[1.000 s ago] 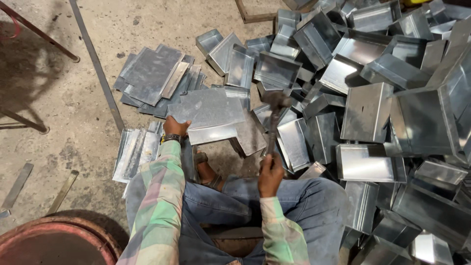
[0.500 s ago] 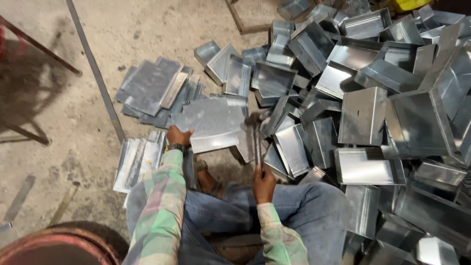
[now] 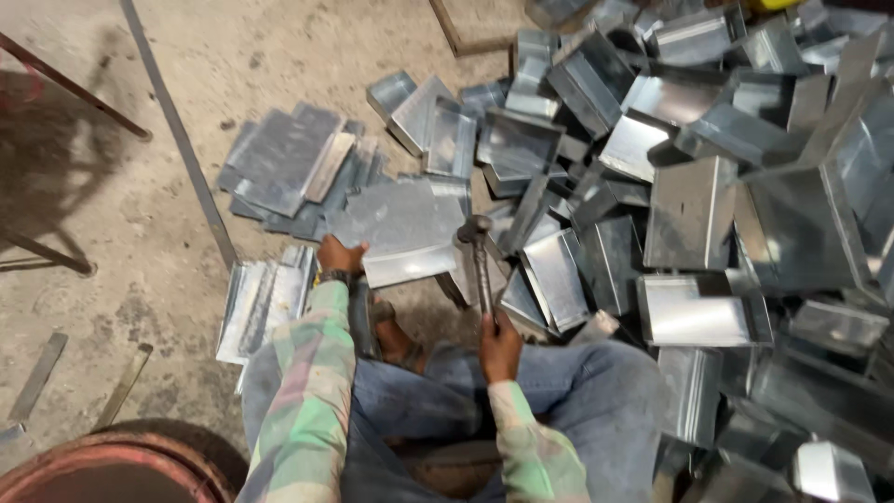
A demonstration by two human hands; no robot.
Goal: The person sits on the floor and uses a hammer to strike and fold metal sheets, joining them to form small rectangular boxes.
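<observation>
We count one hammer (image 3: 479, 265), one curved sheet of grey metal (image 3: 402, 230) under it, and two hands at work. Our right hand (image 3: 500, 346) is clenched around the lower end of the hammer's handle, and the dark head stands up just right of the sheet's lower edge. Our left hand (image 3: 339, 255) is pressed on the sheet's left corner, fingers curled over its edge, grasping it. The sheet lies on the concrete floor (image 3: 279, 65), directly ahead of our knees.

Left of the sheet lie two loose stacks of flat pieces: a darker stack (image 3: 291, 172) beyond it and a brighter stack (image 3: 265, 300) beside our left sleeve; the pieces in each overlap too much to count. Right of the sheet rises a heap of folded metal trays (image 3: 689, 186), dozens of them, running out of view at the top and right, so no count holds. One thin steel bar (image 3: 177, 140) lies on the floor left of the sheet, cut off at the top.

Our jeans and plaid sleeves hide whatever the sheet rests on. A reddish round rim (image 3: 112, 461) is cut off at the bottom, behind the sheet's left side.

The metal is thin, galvanised and dully shiny; the trays are boxy with sharp folded walls, and the floor is rough and dusty.
</observation>
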